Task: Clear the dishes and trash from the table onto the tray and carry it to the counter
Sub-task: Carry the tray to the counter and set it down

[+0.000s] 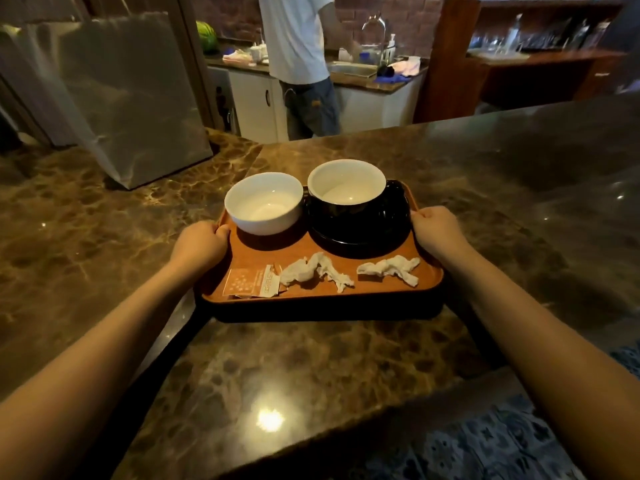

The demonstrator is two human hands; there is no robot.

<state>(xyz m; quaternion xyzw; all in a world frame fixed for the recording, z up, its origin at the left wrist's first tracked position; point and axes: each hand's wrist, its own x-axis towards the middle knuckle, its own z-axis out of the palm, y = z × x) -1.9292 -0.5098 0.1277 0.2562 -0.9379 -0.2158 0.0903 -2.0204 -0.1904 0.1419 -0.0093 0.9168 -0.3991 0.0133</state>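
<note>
Ahead of you, past the far edge, a person in a white shirt (pixel 294 36) stands at a sink (pixel 351 69) with a tall curved faucet (pixel 374 24). A soap dispenser (pixel 391 43) sits just beside that faucet. To the left you see a watermelon (pixel 207 37) on the back worktop, and nearer, a large steel appliance (pixel 131 98). White cabinet doors (pixel 256 105) run below the sink.

The left hand (pixel 201 242) and right hand (pixel 437 230) clasp the two side rims of the orange tray (pixel 249 258) over the marble counter (pixel 277 368). Between the grips sit a white bowl (pixel 265 202) and a black cup (pixel 349 194) on its saucer (pixel 381 233). Nearer than the grips lie two crumpled napkins (pixel 315 270) and a paper packet (pixel 251 282).
</note>
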